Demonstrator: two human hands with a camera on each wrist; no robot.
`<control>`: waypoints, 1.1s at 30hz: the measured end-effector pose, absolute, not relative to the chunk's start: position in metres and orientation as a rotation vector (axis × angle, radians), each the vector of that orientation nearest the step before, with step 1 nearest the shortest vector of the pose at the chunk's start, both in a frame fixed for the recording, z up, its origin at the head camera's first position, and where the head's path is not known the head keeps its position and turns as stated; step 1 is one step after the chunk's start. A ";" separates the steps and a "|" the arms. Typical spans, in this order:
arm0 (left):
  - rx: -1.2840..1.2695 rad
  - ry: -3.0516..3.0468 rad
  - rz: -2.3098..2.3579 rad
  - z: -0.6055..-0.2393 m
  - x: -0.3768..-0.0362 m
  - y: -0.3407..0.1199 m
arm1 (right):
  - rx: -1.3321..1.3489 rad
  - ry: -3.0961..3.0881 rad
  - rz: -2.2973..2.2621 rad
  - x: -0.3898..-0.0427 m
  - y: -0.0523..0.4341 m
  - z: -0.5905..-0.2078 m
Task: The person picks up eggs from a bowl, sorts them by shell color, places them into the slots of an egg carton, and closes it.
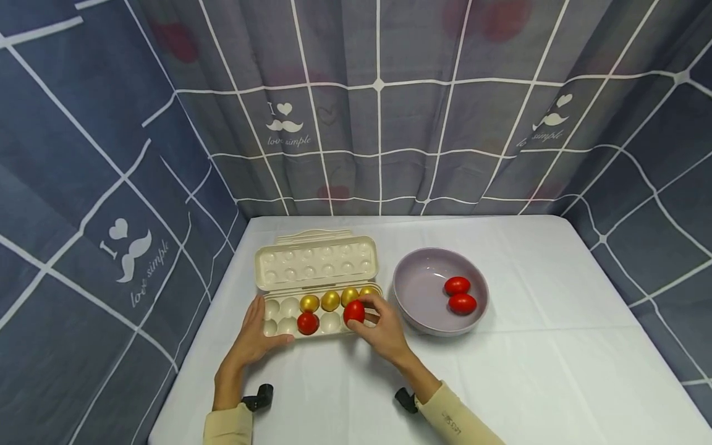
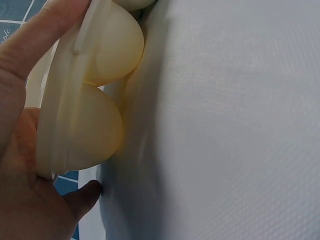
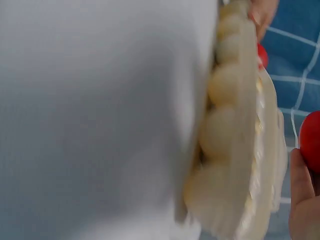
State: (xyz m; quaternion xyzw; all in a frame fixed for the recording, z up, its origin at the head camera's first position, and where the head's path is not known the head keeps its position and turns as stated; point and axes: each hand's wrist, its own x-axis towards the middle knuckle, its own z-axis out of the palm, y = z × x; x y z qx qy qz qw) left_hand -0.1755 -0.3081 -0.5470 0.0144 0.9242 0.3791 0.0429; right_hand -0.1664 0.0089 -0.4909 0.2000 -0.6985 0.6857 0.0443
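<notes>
A cream egg carton (image 1: 316, 277) lies with its lid folded back. Several gold eggs (image 1: 330, 301) fill part of its far row, and one red egg (image 1: 308, 323) sits in the near row. My right hand (image 1: 384, 330) pinches another red egg (image 1: 353, 313) over the right part of the near row; that egg (image 3: 311, 142) also shows at the right edge of the right wrist view. My left hand (image 1: 253, 337) holds the carton's left end, thumb along the front edge. In the left wrist view, the fingers straddle the carton's rim (image 2: 62, 115) above its rounded cups.
A mauve bowl (image 1: 411, 312) with two red eggs (image 1: 461, 303) inside stands right of the carton. Beneath everything is a white tablecloth (image 1: 534, 371). Grey checked curtains (image 1: 356, 123) enclose the back and sides.
</notes>
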 end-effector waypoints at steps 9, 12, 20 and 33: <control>0.046 2.839 1.168 -0.547 -0.174 -0.308 | 0.658 -2.280 1.827 -0.181 -0.036 -0.530; 0.045 2.842 1.175 -0.547 -0.174 -0.308 | 0.661 -2.342 1.731 -0.188 -0.044 -0.545; 0.049 2.850 1.171 -0.548 -0.175 -0.309 | 0.665 -2.505 1.506 -0.189 -0.052 -0.547; 0.038 2.848 1.168 -0.548 -0.175 -0.308 | 0.609 -2.659 1.312 -0.186 -0.051 -0.545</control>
